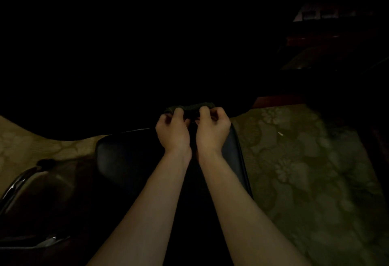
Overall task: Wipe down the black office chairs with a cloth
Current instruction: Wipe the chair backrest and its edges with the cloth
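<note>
Left hand [172, 131], right hand [212, 127], fingers [203, 111] gripping cloth [190, 108]

floor: floral patterned carpet [305, 171] | top right: dim wooden furniture [328, 40]

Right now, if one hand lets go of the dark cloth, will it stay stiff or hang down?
Probably it hangs: the cloth looks soft and bunched between the left hand and right hand. It seems light, since fingertips alone pinch it. Dim light hides its texture.
</note>
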Tool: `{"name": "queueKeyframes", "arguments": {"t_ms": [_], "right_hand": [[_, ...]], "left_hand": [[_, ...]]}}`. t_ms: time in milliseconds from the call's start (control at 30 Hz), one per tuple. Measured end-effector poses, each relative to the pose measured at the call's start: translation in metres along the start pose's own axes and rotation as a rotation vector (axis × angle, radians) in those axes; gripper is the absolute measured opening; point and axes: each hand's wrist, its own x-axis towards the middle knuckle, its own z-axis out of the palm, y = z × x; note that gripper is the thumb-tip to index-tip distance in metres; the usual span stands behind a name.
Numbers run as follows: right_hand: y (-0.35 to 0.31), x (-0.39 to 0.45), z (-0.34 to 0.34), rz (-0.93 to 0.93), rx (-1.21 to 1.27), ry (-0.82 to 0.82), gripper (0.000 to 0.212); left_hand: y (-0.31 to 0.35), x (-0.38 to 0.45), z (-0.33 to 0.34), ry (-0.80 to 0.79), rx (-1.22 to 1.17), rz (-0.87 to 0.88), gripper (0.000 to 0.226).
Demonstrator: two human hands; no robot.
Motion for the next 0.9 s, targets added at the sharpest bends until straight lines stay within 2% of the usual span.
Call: {"name": "queueKeyframes", "arguments": {"t_ms": [100,200,233,300,367,433,467,567,667,900], "right_hand": [[0.016,0.013,-0.006,0.051,0.026,0.026,0.015],[0.034,0.025,-0.013,0.228,0.111,0.089,0.019],[0.038,0.031,-0.015,0.292,0.146,0.107,0.018],[0.042,0.047,-0.021,0.405,0.216,0.097,0.015],[0.045,0.057,-0.025,0.447,0.27,0.054,0.019],[0.039,0.063,-0.031,0.4,0.26,0.018,0.024],[0.037,0.064,-0.036,0.383,0.248,-0.003,0.024],[0.035,0.061,-0.047,0.368,0.259,-0.038,0.023],[0.024,0.053,-0.059,0.308,0.217,-0.027,0.019],[-0.035,0.021,-0.063,0.092,0.196,0.054,0.014]], "left_hand": [[-0.017,0.008,0.007,0.009,0.032,-0.068,0.014],[-0.031,0.016,0.012,-0.023,-0.002,-0.237,0.025],[-0.033,0.018,0.014,-0.052,-0.011,-0.292,0.022],[-0.04,0.02,0.021,-0.096,-0.045,-0.363,0.023],[-0.041,0.027,0.026,-0.051,-0.136,-0.417,0.032],[-0.05,0.038,0.037,0.008,-0.368,-0.486,0.038],[-0.057,0.039,0.039,0.006,-0.397,-0.485,0.037],[-0.054,0.024,0.035,-0.058,-0.222,-0.38,0.033],[-0.049,0.009,0.034,-0.12,-0.215,-0.321,0.029],[-0.017,-0.039,0.048,-0.152,-0.201,-0.24,0.028]]}}
